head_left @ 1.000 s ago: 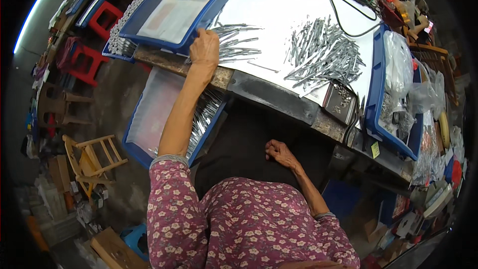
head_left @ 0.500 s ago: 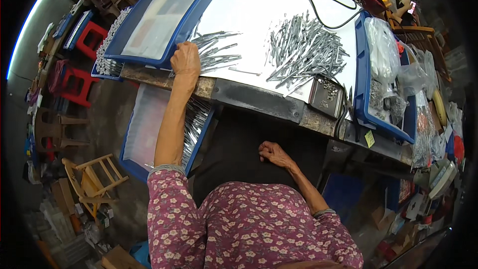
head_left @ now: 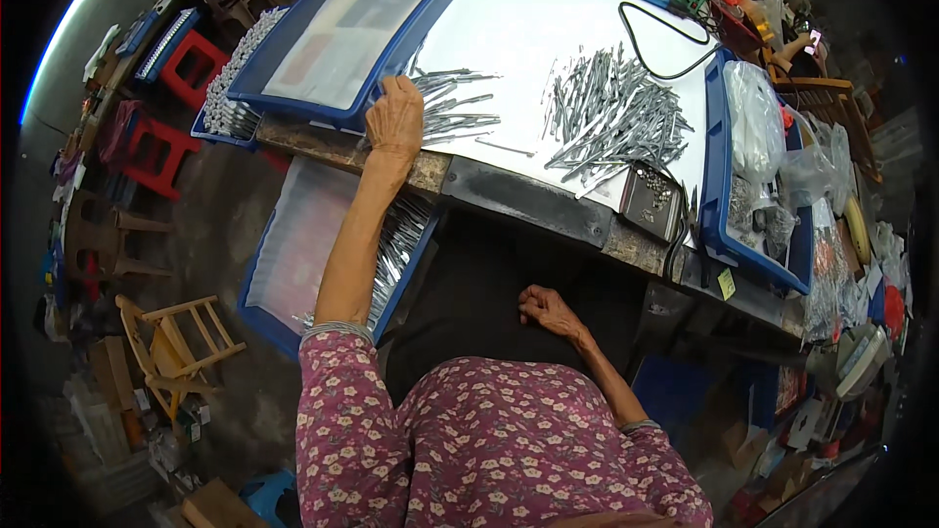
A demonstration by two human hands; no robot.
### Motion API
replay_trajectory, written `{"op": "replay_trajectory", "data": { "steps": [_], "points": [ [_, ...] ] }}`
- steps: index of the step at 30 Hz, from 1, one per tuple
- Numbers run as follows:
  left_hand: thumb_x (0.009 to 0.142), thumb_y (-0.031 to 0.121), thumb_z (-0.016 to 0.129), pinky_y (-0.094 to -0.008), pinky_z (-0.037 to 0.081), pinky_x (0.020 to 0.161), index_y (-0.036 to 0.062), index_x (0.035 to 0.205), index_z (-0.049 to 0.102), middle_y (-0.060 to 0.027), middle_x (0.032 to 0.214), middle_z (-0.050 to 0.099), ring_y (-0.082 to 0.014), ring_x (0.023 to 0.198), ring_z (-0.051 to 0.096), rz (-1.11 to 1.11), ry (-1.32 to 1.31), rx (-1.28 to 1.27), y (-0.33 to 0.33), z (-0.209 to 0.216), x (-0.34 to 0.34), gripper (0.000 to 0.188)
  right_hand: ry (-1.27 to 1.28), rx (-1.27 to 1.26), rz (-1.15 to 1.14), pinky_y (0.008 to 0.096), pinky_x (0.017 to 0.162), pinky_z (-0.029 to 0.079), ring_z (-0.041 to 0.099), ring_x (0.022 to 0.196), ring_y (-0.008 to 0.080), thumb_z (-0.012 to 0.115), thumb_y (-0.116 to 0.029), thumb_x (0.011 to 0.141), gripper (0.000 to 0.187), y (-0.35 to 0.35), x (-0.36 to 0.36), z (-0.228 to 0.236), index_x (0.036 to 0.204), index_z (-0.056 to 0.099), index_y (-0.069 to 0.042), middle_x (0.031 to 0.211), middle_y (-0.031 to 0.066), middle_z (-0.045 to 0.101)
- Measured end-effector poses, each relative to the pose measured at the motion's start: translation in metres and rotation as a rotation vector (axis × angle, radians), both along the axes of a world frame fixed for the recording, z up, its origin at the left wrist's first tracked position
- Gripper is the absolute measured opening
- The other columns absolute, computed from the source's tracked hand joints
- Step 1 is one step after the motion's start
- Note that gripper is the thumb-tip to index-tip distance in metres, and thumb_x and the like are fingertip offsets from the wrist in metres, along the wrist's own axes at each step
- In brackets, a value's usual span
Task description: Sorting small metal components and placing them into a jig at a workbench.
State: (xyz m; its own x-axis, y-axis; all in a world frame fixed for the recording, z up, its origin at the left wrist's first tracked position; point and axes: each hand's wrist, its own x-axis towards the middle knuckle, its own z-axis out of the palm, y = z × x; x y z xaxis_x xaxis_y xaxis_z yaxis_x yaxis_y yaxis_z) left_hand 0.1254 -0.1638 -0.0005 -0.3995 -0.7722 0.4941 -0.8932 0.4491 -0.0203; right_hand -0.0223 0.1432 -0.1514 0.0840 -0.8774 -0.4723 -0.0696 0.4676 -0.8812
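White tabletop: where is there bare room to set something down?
Widest: the tabletop between the left blue tray and the large strip pile, beyond the small strip pile. A narrower gap parts the piles. Crowded: around the left hand, and front right by the dark dish and right blue tray.

Slim strips (head_left: 460, 121) look like glossy metal, the table edge (head_left: 318, 143) rough, worn wood.

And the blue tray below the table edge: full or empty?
Lower blue tray is partly filled: silvery strips show right of the left forearm, mostly bare pale lining left of it.
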Motion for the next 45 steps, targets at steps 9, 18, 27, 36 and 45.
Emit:
{"op": "replay_trajectory", "data": {
  "steps": [9,18,27,36,45],
  "points": [
    [0.073,0.002,0.051,-0.0384,0.047,0.059,0.0069,0.089,0.052,-0.0108,0.087,0.051,-0.0304,0.073,0.057,-0.161,0.135,-0.131,0.020,0.023,-0.010,0.016,0.176,-0.193,-0.058,0.0278,0.062,0.042,0.051,0.067,0.0138,0.055,-0.011,0.078,0.022,0.015,-0.009,0.004,0.096,0.051,0.001,0.071,0.0036,0.053],
    [0.089,0.012,0.047,-0.0337,0.043,0.071,-0.0007,0.087,0.053,-0.0114,0.084,0.056,-0.0223,0.079,0.055,-0.465,0.777,0.176,0.063,0.060,-0.041,0.015,0.062,-0.298,-0.200,0.0215,0.067,0.040,0.047,0.072,0.0068,0.062,-0.008,0.078,0.021,0.030,-0.025,0.109,0.096,0.054,-0.001,0.076,-0.0008,0.050],
    [0.091,0.016,0.047,-0.0256,0.048,0.053,-0.0004,0.095,0.046,-0.0107,0.072,0.058,-0.0138,0.058,0.056,-0.826,1.496,1.248,0.116,0.050,-0.074,0.017,0.531,-0.466,-0.600,0.0216,0.067,0.042,0.052,0.073,0.0080,0.061,-0.004,0.078,0.017,0.013,-0.087,0.178,0.094,0.057,-0.001,0.076,0.0000,0.054],
    [0.090,0.013,0.048,-0.0159,0.023,0.041,0.0022,0.094,0.047,-0.0028,0.065,0.050,-0.0011,0.046,0.030,-0.698,1.437,1.524,0.153,0.032,-0.071,0.012,1.184,-0.567,-0.430,0.0312,0.060,0.044,0.057,0.067,0.0247,0.058,-0.002,0.075,0.010,-0.025,-0.138,0.155,0.085,0.056,0.000,0.074,0.0120,0.056],
    [0.089,0.011,0.049,-0.0157,0.023,0.041,0.0024,0.095,0.047,-0.0034,0.067,0.050,-0.0017,0.047,0.031,-0.671,1.419,1.511,0.153,0.020,-0.058,0.011,1.303,-0.501,-0.370,0.0353,0.061,0.044,0.057,0.068,0.0289,0.058,-0.005,0.075,0.009,-0.033,-0.141,0.148,0.082,0.057,-0.001,0.074,0.0129,0.057]
  ]
}}
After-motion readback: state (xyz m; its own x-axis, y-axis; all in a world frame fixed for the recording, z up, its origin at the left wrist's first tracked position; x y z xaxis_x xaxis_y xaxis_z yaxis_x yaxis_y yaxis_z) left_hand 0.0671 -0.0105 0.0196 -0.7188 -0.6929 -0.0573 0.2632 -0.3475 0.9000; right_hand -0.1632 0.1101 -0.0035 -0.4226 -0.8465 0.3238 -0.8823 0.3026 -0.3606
